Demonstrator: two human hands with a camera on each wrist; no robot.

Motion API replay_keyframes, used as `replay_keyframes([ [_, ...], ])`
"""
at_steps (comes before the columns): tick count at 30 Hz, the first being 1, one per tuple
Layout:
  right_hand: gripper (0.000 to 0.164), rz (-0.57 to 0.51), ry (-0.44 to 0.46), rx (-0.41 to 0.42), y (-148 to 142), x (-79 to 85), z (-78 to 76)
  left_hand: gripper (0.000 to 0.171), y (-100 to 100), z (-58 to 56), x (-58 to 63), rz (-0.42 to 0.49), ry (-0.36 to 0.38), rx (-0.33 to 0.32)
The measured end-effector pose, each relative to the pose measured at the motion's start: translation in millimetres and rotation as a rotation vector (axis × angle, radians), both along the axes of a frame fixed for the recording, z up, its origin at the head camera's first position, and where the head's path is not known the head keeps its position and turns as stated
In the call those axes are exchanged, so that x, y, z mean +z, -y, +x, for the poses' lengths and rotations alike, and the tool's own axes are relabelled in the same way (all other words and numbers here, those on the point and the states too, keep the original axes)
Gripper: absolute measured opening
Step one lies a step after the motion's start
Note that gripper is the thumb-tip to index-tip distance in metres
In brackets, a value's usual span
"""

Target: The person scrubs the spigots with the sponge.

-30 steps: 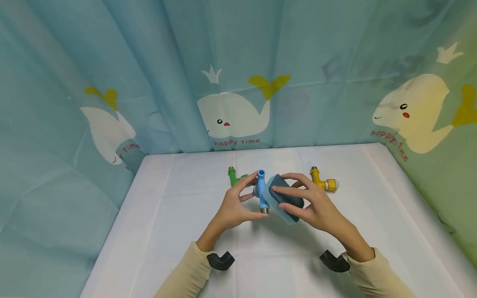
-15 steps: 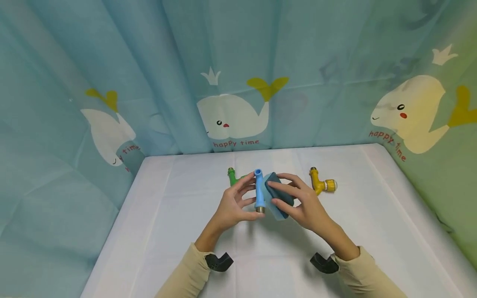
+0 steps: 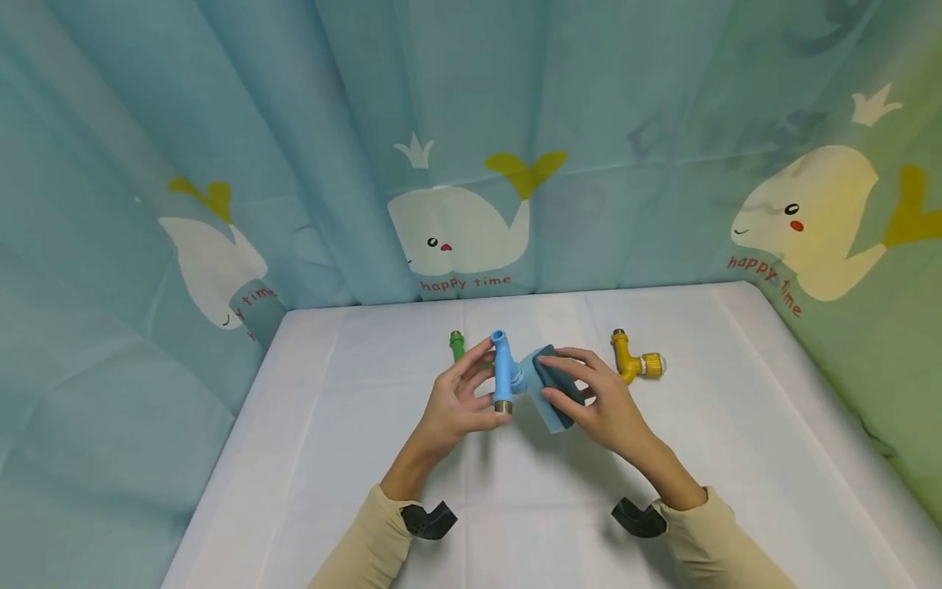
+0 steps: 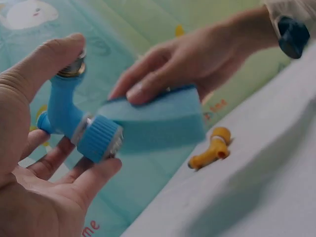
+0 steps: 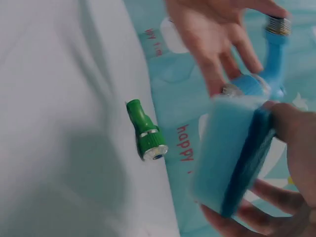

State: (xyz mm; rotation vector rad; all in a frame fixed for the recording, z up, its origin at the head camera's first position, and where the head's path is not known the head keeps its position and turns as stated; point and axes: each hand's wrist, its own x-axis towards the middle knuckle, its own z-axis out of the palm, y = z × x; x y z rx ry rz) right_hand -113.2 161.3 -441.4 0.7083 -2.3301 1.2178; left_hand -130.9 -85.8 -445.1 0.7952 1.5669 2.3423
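A blue faucet (image 3: 503, 372) is held up over the table by my left hand (image 3: 458, 397), the thumb on its metal threaded end and fingers at the other end. Its ribbed blue knob (image 4: 100, 138) points toward the sponge. My right hand (image 3: 599, 401) pinches a two-layer sponge (image 3: 557, 388), light blue on one side and dark blue on the other. In the left wrist view the light layer is beside the knob; whether they touch I cannot tell. Behind my left hand lies a green faucet (image 5: 143, 129), partly hidden in the head view.
A yellow faucet (image 3: 633, 360) lies on the white-covered table (image 3: 331, 458) to the right of my right hand. Blue-green curtains (image 3: 625, 164) printed with whales stand around the back and sides of the table.
My left hand has moved slightly left and turned the faucet, so its knob side now faces right toward the sponge. My right hand has shifted left with the sponge.
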Motion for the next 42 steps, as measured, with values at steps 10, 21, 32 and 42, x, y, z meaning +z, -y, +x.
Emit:
replay_keyframes([
  [10,0.052,-0.024,-0.020,0.005,-3.8,5.4,-2.9,0.102,-1.0,-1.1,0.8,-0.006,0.022,0.037],
  [21,0.052,0.006,0.027,-0.019,-20.1,1.1,3.5,0.116,-6.9,-0.6,-10.9,0.071,0.229,-0.032],
  [32,0.054,0.010,-0.001,-0.091,-41.1,0.2,8.4,0.064,-4.7,0.8,-13.0,0.116,0.325,-0.003],
  [42,0.052,0.023,0.022,-0.133,-52.1,-3.3,10.6,0.061,-7.4,4.5,-15.3,-0.029,0.339,0.011],
])
